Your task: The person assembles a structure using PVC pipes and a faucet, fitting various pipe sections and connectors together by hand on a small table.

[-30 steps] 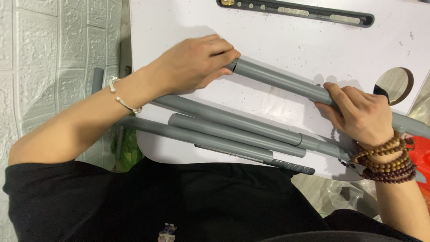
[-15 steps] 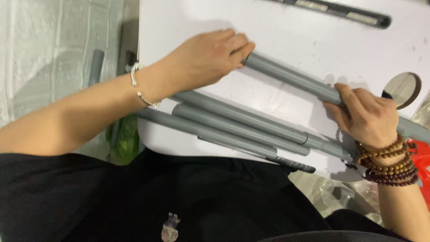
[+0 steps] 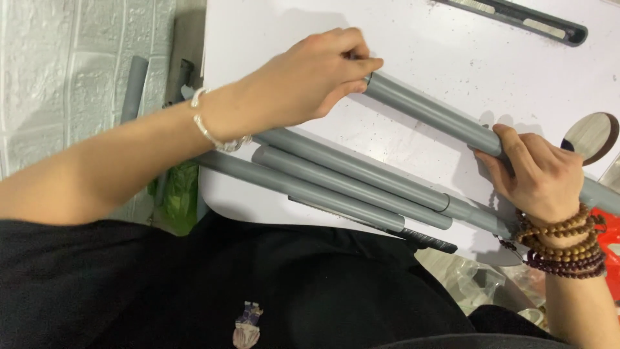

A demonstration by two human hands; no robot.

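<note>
Both hands [image 3: 303, 81] [image 3: 536, 171] grip one grey tube [image 3: 433, 113] over a white table [image 3: 413, 39] beside a white brick wall [image 3: 64, 64].

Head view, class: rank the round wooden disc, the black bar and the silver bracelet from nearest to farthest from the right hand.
From the right hand:
1. Round wooden disc, just beside it near the table's right edge.
2. Black bar, at the table's far edge.
3. Silver bracelet, on the other wrist, far left.
</note>
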